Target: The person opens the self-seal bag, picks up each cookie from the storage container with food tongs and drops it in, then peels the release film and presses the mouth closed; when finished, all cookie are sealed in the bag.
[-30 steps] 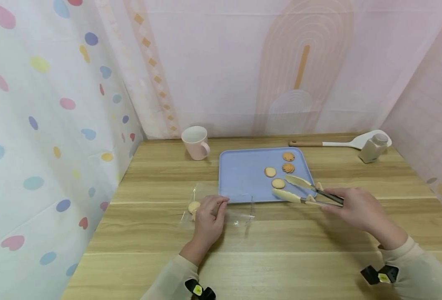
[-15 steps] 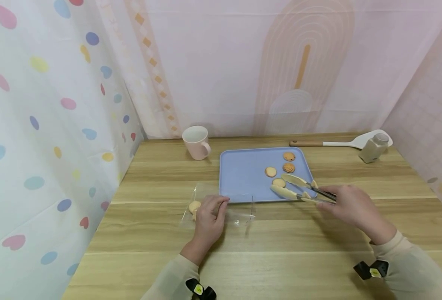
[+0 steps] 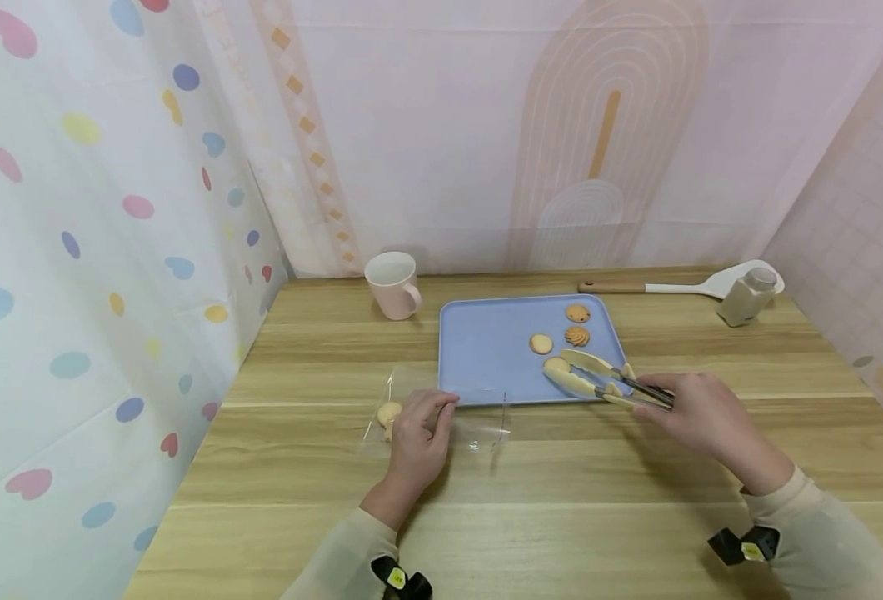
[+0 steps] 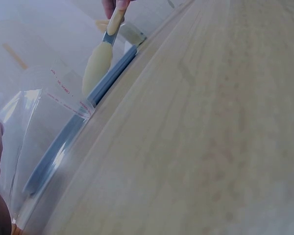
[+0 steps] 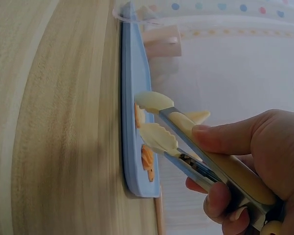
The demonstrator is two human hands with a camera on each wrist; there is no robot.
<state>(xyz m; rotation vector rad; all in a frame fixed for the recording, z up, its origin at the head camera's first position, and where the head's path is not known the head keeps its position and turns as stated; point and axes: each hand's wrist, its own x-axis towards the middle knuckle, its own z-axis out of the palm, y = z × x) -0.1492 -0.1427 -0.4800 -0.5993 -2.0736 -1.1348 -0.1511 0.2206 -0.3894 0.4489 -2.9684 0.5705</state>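
My right hand point(image 3: 707, 417) grips a pair of tongs point(image 3: 571, 383) with cream scalloped tips and metal arms. The spread tips reach over the blue tray point(image 3: 482, 342), one on each side of a round pale cookie point(image 3: 556, 364) near its front edge; whether they touch it I cannot tell. Behind lie another pale cookie point(image 3: 541, 343), a swirled cookie point(image 3: 577, 336) and a dotted cookie point(image 3: 578, 313). My left hand point(image 3: 417, 437) pinches the upper edge of a clear plastic bag point(image 3: 479, 432) that overlaps the tray's front left corner. Pale cookies point(image 3: 389, 414) in the bag are partly hidden by that hand.
A pink mug point(image 3: 391, 287) stands at the back left of the tray. Behind its right corner lies a white spatula point(image 3: 674, 288) with a wooden handle, and a small capped jar point(image 3: 746, 297) stands by the blade. Curtains hang along the back and sides of the wooden table point(image 3: 561, 533).
The tongs in my right hand have moved left and a little forward, so their tips now flank the front cookie. My left hand and the bag have stayed in place.
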